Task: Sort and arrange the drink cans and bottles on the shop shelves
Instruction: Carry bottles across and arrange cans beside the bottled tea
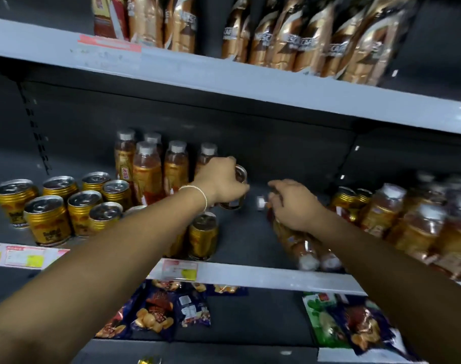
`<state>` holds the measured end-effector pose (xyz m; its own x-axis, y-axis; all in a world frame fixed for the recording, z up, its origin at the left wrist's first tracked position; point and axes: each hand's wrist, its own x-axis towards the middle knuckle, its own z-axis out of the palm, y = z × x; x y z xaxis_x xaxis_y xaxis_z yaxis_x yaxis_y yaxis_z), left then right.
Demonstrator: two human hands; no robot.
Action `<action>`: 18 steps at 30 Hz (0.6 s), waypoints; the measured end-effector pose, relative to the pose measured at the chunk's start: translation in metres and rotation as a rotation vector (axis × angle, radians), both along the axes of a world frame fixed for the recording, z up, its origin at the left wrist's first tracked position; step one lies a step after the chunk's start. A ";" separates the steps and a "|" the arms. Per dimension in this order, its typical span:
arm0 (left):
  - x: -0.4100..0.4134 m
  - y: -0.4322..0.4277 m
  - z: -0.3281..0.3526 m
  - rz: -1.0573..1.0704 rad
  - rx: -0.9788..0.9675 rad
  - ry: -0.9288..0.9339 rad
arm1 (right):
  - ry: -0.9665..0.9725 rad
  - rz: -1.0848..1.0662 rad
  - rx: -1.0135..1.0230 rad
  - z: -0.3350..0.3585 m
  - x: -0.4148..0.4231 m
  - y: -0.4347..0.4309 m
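Head cam: left hand has fingers wrapped round a small gold-brown metal can mid-shelf, just right of the upright amber plastic bottles w/ silver caps. Right hand has fingers curled over the neck of an amber plastic bottle lying on its side on the dark grey shelf. Best play, imo: carry that can level over to the gold can cluster, label facing front, then tip the bottle upright by its neck w/o knocking its neighbours.
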<state>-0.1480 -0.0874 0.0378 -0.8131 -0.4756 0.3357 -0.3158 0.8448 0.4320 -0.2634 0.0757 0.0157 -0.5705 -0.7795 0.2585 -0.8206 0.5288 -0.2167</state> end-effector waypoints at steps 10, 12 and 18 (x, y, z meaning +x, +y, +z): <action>-0.060 0.187 0.012 -0.198 0.032 -0.014 | 0.029 -0.117 0.043 -0.002 -0.023 0.213; -0.072 0.228 0.009 -0.241 0.034 -0.020 | 0.010 -0.162 0.059 -0.006 -0.028 0.261; -0.112 0.347 -0.004 -0.406 0.035 -0.087 | -0.054 -0.342 0.060 -0.017 -0.038 0.404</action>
<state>-0.2596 0.2599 0.0334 -0.9614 -0.1203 0.2473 0.0037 0.8936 0.4489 -0.3016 0.4797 -0.0009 -0.8131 -0.5534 0.1806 -0.5817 0.7844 -0.2152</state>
